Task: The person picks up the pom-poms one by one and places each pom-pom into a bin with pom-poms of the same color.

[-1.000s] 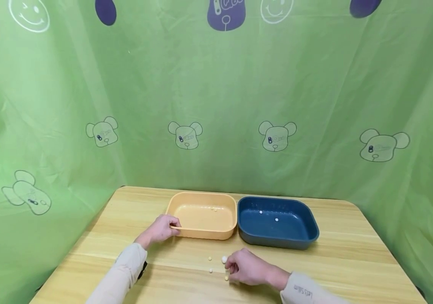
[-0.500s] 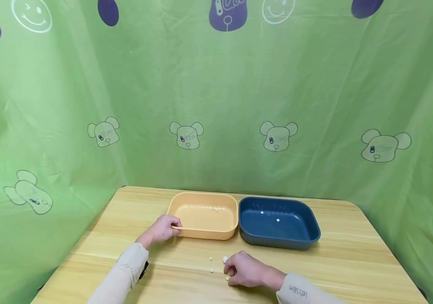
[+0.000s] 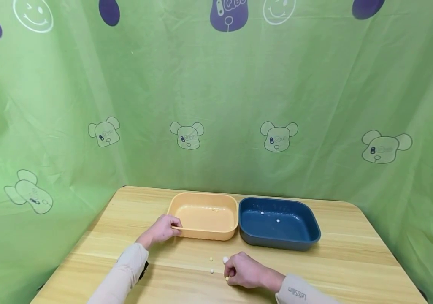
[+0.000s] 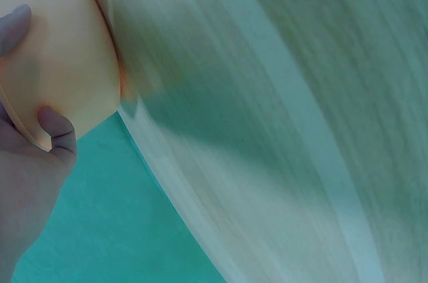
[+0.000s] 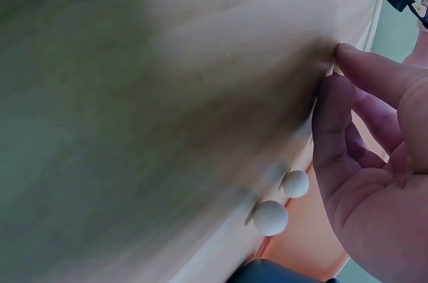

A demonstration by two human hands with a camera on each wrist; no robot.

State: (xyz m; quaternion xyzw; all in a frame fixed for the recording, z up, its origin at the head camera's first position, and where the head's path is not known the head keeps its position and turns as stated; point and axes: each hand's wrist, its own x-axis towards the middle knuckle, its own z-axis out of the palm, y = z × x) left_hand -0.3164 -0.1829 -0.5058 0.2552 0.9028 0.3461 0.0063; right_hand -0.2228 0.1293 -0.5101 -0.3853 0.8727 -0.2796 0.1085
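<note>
My left hand (image 3: 163, 228) grips the near left corner of an orange plastic bin (image 3: 205, 233), thumb on one side of its wall in the left wrist view. Over the table, my right hand (image 3: 246, 270) has thumb and index finger together at a small yellow ball (image 3: 227, 278), pinching it at the tabletop. The fingers hide most of this ball in the right wrist view. Just beyond the knuckles lies a larger white ball (image 3: 225, 260). A small yellow ball (image 3: 211, 259) and a small white ball (image 3: 212, 271) lie to the left of that hand.
A dark blue bin (image 3: 279, 242) stands against the orange bin's right side, with two white balls (image 3: 277, 221) inside. Small yellow balls (image 3: 215, 210) lie in the orange bin. Behind the wooden table (image 3: 338, 270) hangs a green curtain (image 3: 216, 169).
My right thumb and index finger have come together on the small yellow ball. The left hand keeps its grip on the orange bin, and the other balls lie where they were.
</note>
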